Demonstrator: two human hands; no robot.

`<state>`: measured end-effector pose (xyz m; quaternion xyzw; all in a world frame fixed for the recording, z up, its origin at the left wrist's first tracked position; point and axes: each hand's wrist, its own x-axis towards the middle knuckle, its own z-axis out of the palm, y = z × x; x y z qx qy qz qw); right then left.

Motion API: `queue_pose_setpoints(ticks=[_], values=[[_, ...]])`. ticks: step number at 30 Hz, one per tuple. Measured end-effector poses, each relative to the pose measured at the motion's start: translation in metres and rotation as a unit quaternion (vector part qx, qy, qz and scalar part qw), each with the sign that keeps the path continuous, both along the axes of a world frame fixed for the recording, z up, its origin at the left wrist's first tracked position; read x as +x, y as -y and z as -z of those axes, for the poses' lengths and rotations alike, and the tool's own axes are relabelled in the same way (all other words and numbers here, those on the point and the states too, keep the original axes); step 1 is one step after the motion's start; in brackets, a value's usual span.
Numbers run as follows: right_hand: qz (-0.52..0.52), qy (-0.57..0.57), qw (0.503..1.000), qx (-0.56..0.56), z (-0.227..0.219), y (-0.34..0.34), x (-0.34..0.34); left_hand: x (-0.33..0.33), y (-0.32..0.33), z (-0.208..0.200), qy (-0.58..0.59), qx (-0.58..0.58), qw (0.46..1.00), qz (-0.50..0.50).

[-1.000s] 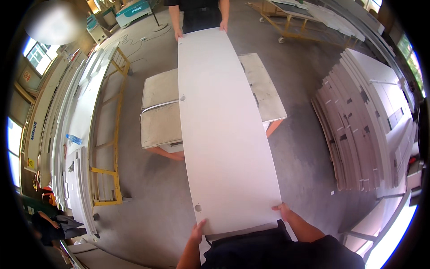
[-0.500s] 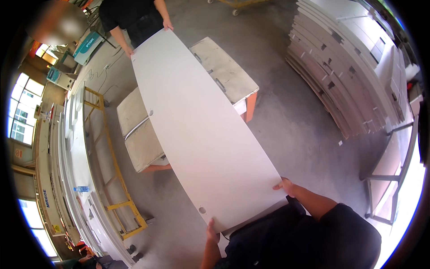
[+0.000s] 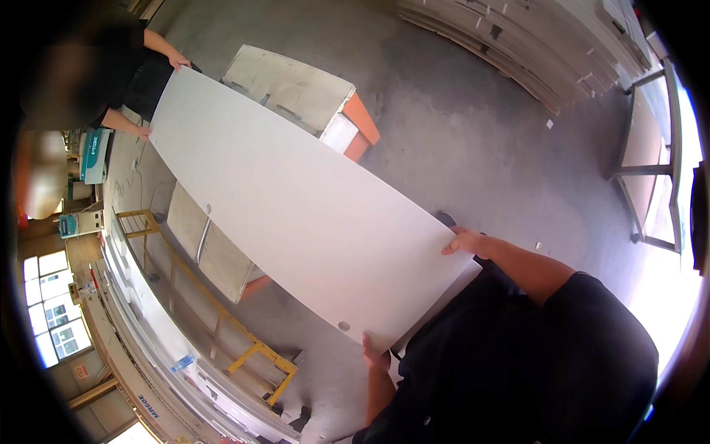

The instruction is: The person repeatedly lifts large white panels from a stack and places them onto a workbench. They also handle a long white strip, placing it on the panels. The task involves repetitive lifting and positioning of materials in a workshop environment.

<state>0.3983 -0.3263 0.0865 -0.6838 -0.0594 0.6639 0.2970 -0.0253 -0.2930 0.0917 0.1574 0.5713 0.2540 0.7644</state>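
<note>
A long white panel point(image 3: 296, 192) with small round holes along its left edge stretches from me to a co-worker. My left hand point(image 3: 376, 355) grips its near left corner, close to one of the holes, with the thumb on top. At the near right corner, my right hand point(image 3: 464, 242) is closed on the other edge, its fingers partly under the board. The co-worker's hands point(image 3: 177, 61) hold the far end. Below the panel stands a low work table point(image 3: 292, 85) with a worn pale top and orange legs, partly covered by the board.
Stacked panels point(image 3: 510, 44) stand at the far right, with a grey metal frame rack point(image 3: 647, 170) nearer. On the left lie a yellow metal frame point(image 3: 214, 318) and long white boards point(image 3: 159, 311) with a water bottle point(image 3: 182, 363) on them.
My view has turned, so the panel now slants more toward the upper left. The co-worker appears farther left. Both my hands keep their hold on the panel.
</note>
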Motion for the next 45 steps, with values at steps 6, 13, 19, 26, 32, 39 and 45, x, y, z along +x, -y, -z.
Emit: queue_pose_setpoints(ticks=[6,13,19,26,32,39,45], values=[[-0.022,0.002,1.000,-0.006,0.016,0.005,-0.001,-0.012,-0.010,0.003,-0.008,-0.050,0.999,-0.012],[-0.099,0.072,0.992,-0.011,-0.048,-0.007,0.018,-0.026,-0.012,0.013,-0.018,-0.103,0.994,-0.032],[-0.089,0.053,0.995,0.001,-0.051,-0.009,0.024,-0.018,-0.021,0.009,-0.056,-0.143,0.984,-0.085],[-0.096,0.077,0.992,-0.006,-0.049,-0.010,0.019,-0.015,-0.014,0.007,-0.044,-0.119,0.989,-0.078],[0.023,0.028,0.999,0.040,-0.038,-0.012,0.000,-0.003,-0.015,-0.004,-0.067,-0.123,0.988,-0.065],[0.089,-0.089,0.988,0.085,-0.020,-0.009,-0.010,-0.006,-0.022,-0.004,-0.031,-0.116,0.991,-0.065],[0.055,-0.070,0.994,0.065,0.024,0.005,-0.004,-0.006,-0.014,-0.001,-0.031,-0.096,0.994,-0.050]])
